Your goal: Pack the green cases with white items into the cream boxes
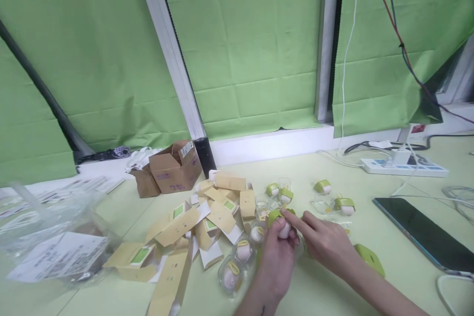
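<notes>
My left hand point(276, 261) is closed around a small green-and-white gadget point(280, 221), held just above the pale green table point(333, 286). My right hand point(326, 242) reaches in from the right, its index finger stretched out and touching the top of that gadget, the other fingers curled. Several similar green-and-white gadgets point(278, 191) lie on the table behind the hands. Clear plastic shells holding white pieces point(237, 259) sit just left of my left wrist.
A heap of small tan cardboard boxes point(207, 222) spreads to the left. An open brown carton point(172, 170) and a black cylinder point(205, 155) stand at the back. A clear plastic bag point(48, 237) lies far left. A dark tablet point(425, 234) and a power strip point(403, 167) lie right.
</notes>
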### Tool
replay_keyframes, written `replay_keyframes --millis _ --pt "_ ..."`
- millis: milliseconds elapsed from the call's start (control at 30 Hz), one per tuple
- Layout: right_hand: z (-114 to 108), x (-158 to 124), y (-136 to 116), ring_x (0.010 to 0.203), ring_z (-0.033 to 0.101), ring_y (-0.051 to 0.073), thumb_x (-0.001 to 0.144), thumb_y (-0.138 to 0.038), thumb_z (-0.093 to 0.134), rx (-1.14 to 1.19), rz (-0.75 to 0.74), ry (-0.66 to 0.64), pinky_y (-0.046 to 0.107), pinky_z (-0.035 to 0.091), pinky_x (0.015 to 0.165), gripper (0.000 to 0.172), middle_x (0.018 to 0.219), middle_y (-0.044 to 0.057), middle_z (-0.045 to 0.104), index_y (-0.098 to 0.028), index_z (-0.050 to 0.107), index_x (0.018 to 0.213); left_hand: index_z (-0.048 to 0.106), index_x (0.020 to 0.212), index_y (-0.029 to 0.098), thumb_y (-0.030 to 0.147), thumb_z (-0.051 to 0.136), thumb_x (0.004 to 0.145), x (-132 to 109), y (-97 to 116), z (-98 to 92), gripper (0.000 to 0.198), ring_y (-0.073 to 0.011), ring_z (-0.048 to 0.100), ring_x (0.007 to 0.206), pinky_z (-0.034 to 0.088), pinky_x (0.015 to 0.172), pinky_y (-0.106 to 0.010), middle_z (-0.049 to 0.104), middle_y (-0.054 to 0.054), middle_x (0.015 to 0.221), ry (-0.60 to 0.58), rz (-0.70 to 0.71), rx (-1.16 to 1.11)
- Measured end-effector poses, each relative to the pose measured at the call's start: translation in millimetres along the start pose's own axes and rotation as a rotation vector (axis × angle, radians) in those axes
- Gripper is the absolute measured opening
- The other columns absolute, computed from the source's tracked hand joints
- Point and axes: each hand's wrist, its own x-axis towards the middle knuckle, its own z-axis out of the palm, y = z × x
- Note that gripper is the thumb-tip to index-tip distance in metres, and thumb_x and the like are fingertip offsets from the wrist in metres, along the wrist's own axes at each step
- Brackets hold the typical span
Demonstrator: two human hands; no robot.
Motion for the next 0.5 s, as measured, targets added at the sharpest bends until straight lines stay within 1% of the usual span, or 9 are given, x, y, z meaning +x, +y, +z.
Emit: replay_keyframes --millis 100,167,200,233,267,333,400,433,500 --pt "0.4 -0.9 1.5 0.044 0.052 0.01 0.075 0.002 0.035 0.057 0.027 -0.003 0.019 0.027 0.038 0.062 0.067 0.001 0.058 -0.026 0.048 0.129 0.05 0.063 0.017 0.022 0.064 0.068 -0.5 -0.2 1.1 0.016 -0.0068 0.043 0.056 0.04 0.058 -0.02 0.044 0.005 0.058 -0.032 0.014 0.044" --pt "-2.3 0.3 3.6 0.043 0.052 0.011 0.079 -0.001 0.033 0.14 0.064 -0.016 0.02 0.027 0.037 0.058 0.068 0.002 0.058 -0.025 0.048 0.129 0.052 0.078 0.018 0.018 0.064 0.067 -1.6 3.9 0.2 0.016 -0.0066 0.043 0.055 0.039 0.057 -0.02 0.047 0.005 0.063 -0.023 0.039 0.127" --pt "-4.7 1.7 5.3 0.044 0.052 0.011 0.082 -0.005 0.032 0.208 0.09 -0.032 0.021 0.029 0.038 0.053 0.07 0.002 0.059 -0.025 0.049 0.129 0.052 0.092 0.02 0.017 0.064 0.066 -2.1 7.5 -0.8 0.029 -0.0069 0.045 0.056 0.039 0.056 -0.02 0.051 0.005 0.068 -0.023 0.06 0.191" --pt "-7.8 3.6 7.3 0.046 0.053 0.012 0.086 -0.011 0.032 0.294 0.128 -0.053 0.021 0.032 0.04 0.047 0.071 0.003 0.059 -0.025 0.049 0.128 0.046 0.108 0.024 0.016 0.065 0.066 -2.5 11.9 -2.1 0.047 -0.0076 0.047 0.057 0.039 0.056 -0.02 0.054 0.004 0.073 -0.03 0.087 0.269" --pt "-11.2 5.9 9.4 0.049 0.053 0.013 0.089 -0.018 0.033 0.388 0.184 -0.076 0.022 0.035 0.042 0.042 0.071 0.002 0.059 -0.025 0.05 0.127 0.035 0.12 0.027 0.016 0.066 0.066 -2.7 16.7 -3.8 0.063 -0.009 0.05 0.061 0.04 0.057 -0.021 0.057 0.003 0.08 -0.043 0.117 0.353" --pt "-17.4 10.8 12.9 0.052 0.052 0.014 0.091 -0.034 0.038 0.565 0.345 -0.118 0.024 0.04 0.047 0.038 0.069 0.001 0.058 -0.025 0.051 0.125 0.015 0.132 0.029 0.018 0.067 0.067 -2.8 25.7 -7.7 0.084 -0.0135 0.057 0.072 0.043 0.063 -0.024 0.061 -0.002 0.092 -0.077 0.174 0.53" --pt "-20.6 15.3 14.4 0.055 0.051 0.015 0.085 -0.045 0.047 0.707 0.493 -0.159 0.025 0.043 0.051 0.043 0.071 0.001 0.057 -0.026 0.052 0.124 0.005 0.136 0.026 0.02 0.067 0.068 -2.6 30.6 -11.4 0.092 -0.0172 0.06 0.08 0.045 0.071 -0.027 0.062 -0.007 0.098 -0.123 0.163 0.721" --pt "-20.6 17.1 14.5 0.058 0.052 0.016 0.081 -0.047 0.052 0.77 0.527 -0.185 0.026 0.044 0.052 0.045 0.074 0.001 0.058 -0.026 0.054 0.121 0.005 0.136 0.025 0.02 0.067 0.069 -2.3 31.0 -12.7 0.092 -0.0181 0.061 0.081 0.045 0.073 -0.029 0.064 -0.007 0.098 -0.157 0.137 0.817" --pt "-18.7 20.0 15.4 0.065 0.054 0.017 0.074 -0.049 0.06 0.888 0.532 -0.227 0.027 0.045 0.057 0.042 0.082 0.002 0.059 -0.024 0.062 0.108 0.012 0.135 0.025 0.02 0.067 0.068 -0.2 29.2 -13.7 0.086 -0.0182 0.062 0.078 0.045 0.073 -0.03 0.065 -0.006 0.096 -0.229 0.079 0.955"
